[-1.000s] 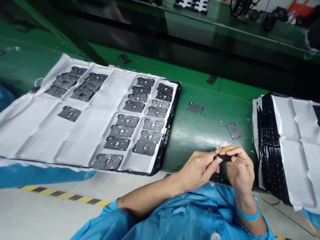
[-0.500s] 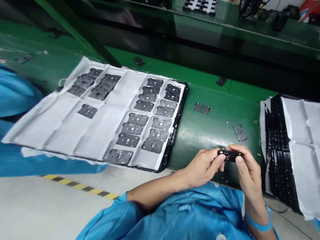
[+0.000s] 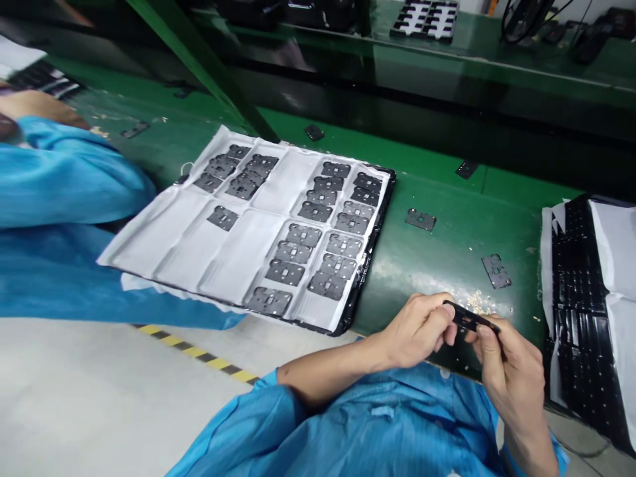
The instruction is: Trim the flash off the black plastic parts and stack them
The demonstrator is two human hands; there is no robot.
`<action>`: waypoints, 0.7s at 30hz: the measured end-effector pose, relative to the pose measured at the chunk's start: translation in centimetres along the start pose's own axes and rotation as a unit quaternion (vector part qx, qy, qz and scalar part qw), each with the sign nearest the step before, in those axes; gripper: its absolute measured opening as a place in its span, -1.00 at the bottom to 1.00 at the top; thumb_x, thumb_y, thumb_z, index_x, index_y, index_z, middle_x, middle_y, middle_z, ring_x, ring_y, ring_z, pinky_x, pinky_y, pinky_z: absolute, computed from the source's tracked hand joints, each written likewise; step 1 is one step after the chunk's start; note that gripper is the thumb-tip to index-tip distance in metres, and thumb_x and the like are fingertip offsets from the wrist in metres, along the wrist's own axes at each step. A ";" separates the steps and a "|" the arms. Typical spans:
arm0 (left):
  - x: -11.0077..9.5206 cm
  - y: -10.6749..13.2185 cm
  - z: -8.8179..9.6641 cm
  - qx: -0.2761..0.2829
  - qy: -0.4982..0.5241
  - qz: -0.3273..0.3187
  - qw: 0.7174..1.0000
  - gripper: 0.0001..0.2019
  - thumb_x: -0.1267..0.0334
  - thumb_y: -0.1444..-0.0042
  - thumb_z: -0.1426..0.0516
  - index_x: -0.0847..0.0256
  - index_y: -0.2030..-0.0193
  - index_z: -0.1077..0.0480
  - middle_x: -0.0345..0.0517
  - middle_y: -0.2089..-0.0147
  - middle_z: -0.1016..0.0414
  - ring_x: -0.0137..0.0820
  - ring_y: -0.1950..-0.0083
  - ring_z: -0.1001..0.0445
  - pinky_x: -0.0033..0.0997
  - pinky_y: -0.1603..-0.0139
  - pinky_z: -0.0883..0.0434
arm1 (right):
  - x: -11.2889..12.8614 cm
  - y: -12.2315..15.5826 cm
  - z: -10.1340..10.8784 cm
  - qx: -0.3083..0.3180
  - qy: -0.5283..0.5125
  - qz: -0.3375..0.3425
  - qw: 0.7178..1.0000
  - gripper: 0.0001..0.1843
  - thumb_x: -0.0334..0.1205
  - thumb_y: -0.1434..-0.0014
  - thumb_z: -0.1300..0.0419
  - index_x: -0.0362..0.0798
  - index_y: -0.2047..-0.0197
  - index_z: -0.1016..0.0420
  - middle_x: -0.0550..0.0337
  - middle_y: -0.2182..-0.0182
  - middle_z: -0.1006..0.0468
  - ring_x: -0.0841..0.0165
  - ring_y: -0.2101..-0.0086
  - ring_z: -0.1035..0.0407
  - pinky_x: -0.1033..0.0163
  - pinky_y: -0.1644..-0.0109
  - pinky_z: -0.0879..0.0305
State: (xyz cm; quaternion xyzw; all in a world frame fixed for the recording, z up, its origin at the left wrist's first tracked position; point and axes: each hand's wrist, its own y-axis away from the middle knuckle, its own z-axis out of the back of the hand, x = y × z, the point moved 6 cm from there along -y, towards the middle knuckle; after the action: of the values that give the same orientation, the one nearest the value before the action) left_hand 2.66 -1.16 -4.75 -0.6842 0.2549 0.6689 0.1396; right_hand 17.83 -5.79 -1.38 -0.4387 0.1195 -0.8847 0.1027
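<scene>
Fingers of the left hand (image 3: 416,331) pinch one end of a tilted black plate (image 3: 468,318) above the counter (image 3: 447,255); the right hand (image 3: 517,371) grips the other, presumably steadying it while leaving its middle uncovered. Farther right lie stacked trays (image 3: 576,318).

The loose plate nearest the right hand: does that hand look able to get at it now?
Probably yes: the loose plate lies just beyond the right hand, with nothing tall between, though that hand is busy gripping a part.
</scene>
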 end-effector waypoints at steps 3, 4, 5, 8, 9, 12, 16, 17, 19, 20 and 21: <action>0.0 0.0 0.0 0.005 0.002 -0.004 1.000 -0.60 0.08 -0.48 0.07 0.17 0.38 -0.32 -0.21 0.53 -0.42 -0.47 0.55 -0.35 -0.46 0.41 -0.31 | 0.2 -0.2 0.0 0.005 0.004 0.011 1.000 -0.76 -0.34 -0.53 -0.13 0.04 0.21 -0.52 0.30 0.43 -0.59 0.40 0.50 -0.49 0.34 0.37 -0.38; -0.1 0.0 0.0 0.007 -0.001 -0.008 1.000 -0.60 0.08 -0.48 0.07 0.17 0.38 -0.31 -0.21 0.53 -0.42 -0.47 0.56 -0.34 -0.46 0.42 -0.30 | 0.2 -0.2 0.0 0.007 0.005 0.013 1.000 -0.76 -0.35 -0.52 -0.13 0.04 0.21 -0.52 0.30 0.44 -0.58 0.40 0.51 -0.48 0.34 0.38 -0.38; -0.1 0.0 0.0 0.007 -0.004 -0.011 1.000 -0.60 0.08 -0.48 0.07 0.16 0.39 -0.29 -0.22 0.54 -0.40 -0.47 0.56 -0.32 -0.46 0.44 -0.28 | 0.1 -0.2 -0.1 0.009 0.005 0.015 1.000 -0.76 -0.35 -0.52 -0.13 0.04 0.22 -0.51 0.30 0.44 -0.58 0.40 0.51 -0.48 0.34 0.38 -0.38; -0.2 -0.1 0.2 -0.010 -0.020 -0.016 1.000 -0.61 0.07 -0.47 0.05 0.14 0.41 -0.23 -0.28 0.56 -0.30 -0.47 0.54 -0.24 -0.45 0.46 -0.20 | 0.2 -0.2 -0.2 0.015 0.010 0.026 1.000 -0.76 -0.36 -0.52 -0.12 0.04 0.21 -0.50 0.30 0.44 -0.57 0.40 0.50 -0.49 0.34 0.37 -0.39; -0.2 -0.2 0.3 -0.018 -0.025 -0.016 0.999 -0.62 0.07 -0.46 0.05 0.13 0.42 -0.21 -0.29 0.56 -0.27 -0.47 0.53 -0.22 -0.45 0.46 -0.18 | 0.2 -0.2 -0.2 0.016 0.012 0.029 0.999 -0.77 -0.36 -0.52 -0.12 0.04 0.21 -0.50 0.30 0.43 -0.57 0.40 0.50 -0.49 0.34 0.35 -0.40; -0.1 -0.3 0.4 -0.034 -0.034 -0.019 0.999 -0.65 0.10 -0.43 0.04 0.13 0.41 -0.19 -0.31 0.54 -0.21 -0.48 0.50 -0.19 -0.44 0.43 -0.17 | 0.3 -0.1 -0.3 0.014 0.018 0.037 0.999 -0.78 -0.36 -0.52 -0.11 0.03 0.19 -0.50 0.31 0.43 -0.56 0.41 0.49 -0.50 0.35 0.34 -0.40; 0.0 -0.3 0.3 -0.047 -0.024 -0.033 0.998 -0.79 0.25 -0.32 0.00 0.13 0.39 -0.19 -0.34 0.54 -0.16 -0.48 0.49 -0.14 -0.44 0.42 -0.14 | 0.5 -0.2 -0.3 0.009 0.019 0.037 0.999 -0.78 -0.36 -0.53 -0.12 0.04 0.19 -0.49 0.30 0.42 -0.57 0.42 0.48 -0.51 0.36 0.33 -0.40; 0.0 -0.3 0.3 -0.047 -0.016 -0.037 0.998 -0.80 0.26 -0.30 0.00 0.12 0.39 -0.18 -0.35 0.54 -0.15 -0.48 0.49 -0.13 -0.44 0.43 -0.14 | 0.5 -0.3 -0.3 0.007 0.020 0.035 0.999 -0.77 -0.36 -0.53 -0.12 0.04 0.20 -0.49 0.30 0.42 -0.58 0.42 0.49 -0.51 0.35 0.33 -0.40; 0.0 -0.2 0.2 -0.037 -0.002 -0.042 0.998 -0.79 0.24 -0.31 -0.01 0.12 0.39 -0.17 -0.34 0.52 -0.15 -0.48 0.49 -0.13 -0.44 0.43 -0.14 | 0.5 -0.3 -0.2 0.002 0.021 0.031 0.999 -0.75 -0.35 -0.53 -0.12 0.04 0.23 -0.49 0.30 0.44 -0.58 0.41 0.51 -0.49 0.35 0.35 -0.39; 0.0 -0.2 0.2 -0.029 0.004 -0.042 0.999 -0.78 0.22 -0.33 -0.01 0.12 0.38 -0.16 -0.33 0.51 -0.16 -0.48 0.49 -0.14 -0.44 0.44 -0.15 | 0.5 -0.3 -0.1 0.000 0.021 0.028 0.999 -0.74 -0.34 -0.53 -0.12 0.04 0.24 -0.49 0.30 0.45 -0.57 0.41 0.52 -0.48 0.34 0.36 -0.39; 0.0 -0.2 0.2 -0.022 0.008 -0.039 0.999 -0.76 0.19 -0.34 -0.01 0.12 0.38 -0.16 -0.31 0.50 -0.17 -0.48 0.48 -0.14 -0.44 0.44 -0.15 | 0.4 -0.3 -0.1 -0.001 0.021 0.025 0.999 -0.74 -0.34 -0.53 -0.13 0.04 0.26 -0.48 0.30 0.46 -0.57 0.41 0.53 -0.47 0.33 0.38 -0.38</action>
State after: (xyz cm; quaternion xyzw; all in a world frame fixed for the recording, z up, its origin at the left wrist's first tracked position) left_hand 2.59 -0.93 -4.83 -0.7022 0.2142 0.6625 0.1486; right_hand 17.50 -5.59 -0.99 -0.4174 0.1340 -0.8905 0.1219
